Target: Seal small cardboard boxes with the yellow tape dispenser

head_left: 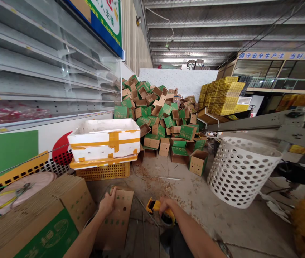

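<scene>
My left hand (107, 202) grips the upper edge of a brown cardboard box (118, 218), with fingers laid over the edge. The box has small green prints and a round hole in its near side. To the right, my right hand (165, 203) is closed around a yellow tape dispenser (154, 206), held a little apart from the box. The palm and part of the dispenser are hidden behind the right wrist. On the left lies a thick stack of flattened cardboard boxes (42, 211) with green printing.
A white foam box (105, 141) rests on a yellow crate (102, 172). Behind lies a large heap of green and brown cartons (165, 125). A white perforated basket (242, 172) stands right, near a conveyor (251, 122). Glass-fronted shelving (47, 61) lines the left; scraps litter the floor.
</scene>
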### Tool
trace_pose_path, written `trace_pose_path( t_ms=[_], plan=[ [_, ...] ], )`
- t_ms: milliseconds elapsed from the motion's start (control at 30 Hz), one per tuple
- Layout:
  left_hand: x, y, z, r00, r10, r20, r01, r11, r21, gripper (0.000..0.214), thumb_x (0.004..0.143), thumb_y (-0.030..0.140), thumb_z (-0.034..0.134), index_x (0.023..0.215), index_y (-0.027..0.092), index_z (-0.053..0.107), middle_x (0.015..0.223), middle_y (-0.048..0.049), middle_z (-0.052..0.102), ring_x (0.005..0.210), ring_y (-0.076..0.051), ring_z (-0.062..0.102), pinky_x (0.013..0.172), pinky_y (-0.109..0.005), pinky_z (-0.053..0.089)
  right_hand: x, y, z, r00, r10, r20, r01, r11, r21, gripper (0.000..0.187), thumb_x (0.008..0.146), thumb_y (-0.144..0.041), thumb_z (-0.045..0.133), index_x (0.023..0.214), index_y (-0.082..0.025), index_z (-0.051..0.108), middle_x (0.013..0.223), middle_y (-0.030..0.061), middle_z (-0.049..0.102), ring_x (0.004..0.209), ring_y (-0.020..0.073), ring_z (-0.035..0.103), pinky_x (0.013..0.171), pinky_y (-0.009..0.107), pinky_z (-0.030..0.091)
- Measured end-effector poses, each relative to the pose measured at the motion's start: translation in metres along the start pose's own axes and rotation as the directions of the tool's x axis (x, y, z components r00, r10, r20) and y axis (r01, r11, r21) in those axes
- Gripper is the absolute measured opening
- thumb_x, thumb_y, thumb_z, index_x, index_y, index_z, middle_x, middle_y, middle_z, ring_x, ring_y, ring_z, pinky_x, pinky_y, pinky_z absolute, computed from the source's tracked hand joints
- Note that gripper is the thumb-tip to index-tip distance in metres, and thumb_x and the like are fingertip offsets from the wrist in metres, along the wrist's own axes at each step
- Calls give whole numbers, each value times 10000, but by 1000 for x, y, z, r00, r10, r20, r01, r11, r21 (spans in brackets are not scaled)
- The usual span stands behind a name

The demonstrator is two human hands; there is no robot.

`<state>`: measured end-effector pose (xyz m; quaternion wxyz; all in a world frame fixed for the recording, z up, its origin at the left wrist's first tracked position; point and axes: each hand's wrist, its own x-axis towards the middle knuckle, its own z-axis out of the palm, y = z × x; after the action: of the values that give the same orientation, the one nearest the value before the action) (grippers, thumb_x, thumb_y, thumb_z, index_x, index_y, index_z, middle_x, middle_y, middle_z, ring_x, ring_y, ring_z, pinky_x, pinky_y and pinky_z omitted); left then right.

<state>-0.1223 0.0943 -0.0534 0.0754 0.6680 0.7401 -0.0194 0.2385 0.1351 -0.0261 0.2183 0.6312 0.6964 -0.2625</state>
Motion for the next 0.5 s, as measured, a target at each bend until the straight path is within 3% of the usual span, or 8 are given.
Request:
trace_pose_path(
  t_ms=[233, 500],
  plan=[
    [-5, 4, -7, 1000, -27, 8, 27, 1000, 12, 929, 797, 86, 587, 1606, 217, 147, 1280, -197, 521, 1098, -284, 671, 893, -340, 504, -9, -2, -3, 999, -32, 17, 31, 999, 32, 335, 492, -288, 848, 651, -193, 568, 706, -16, 601, 727, 206, 653, 651, 307, 539],
    [-5, 12, -7, 1000, 29, -8, -29, 999, 31, 917, 817, 39, 523, 1618, 212, 111, 1253, -199, 528, 1092, -291, 679, 888, -356, 521, -8, 1, -2, 999, -22, 43, 19, 998, 53, 319, 470, -277, 831, 629, -187, 570, 671, -22, 593, 705, 206, 643, 624, 301, 532]
  ],
)
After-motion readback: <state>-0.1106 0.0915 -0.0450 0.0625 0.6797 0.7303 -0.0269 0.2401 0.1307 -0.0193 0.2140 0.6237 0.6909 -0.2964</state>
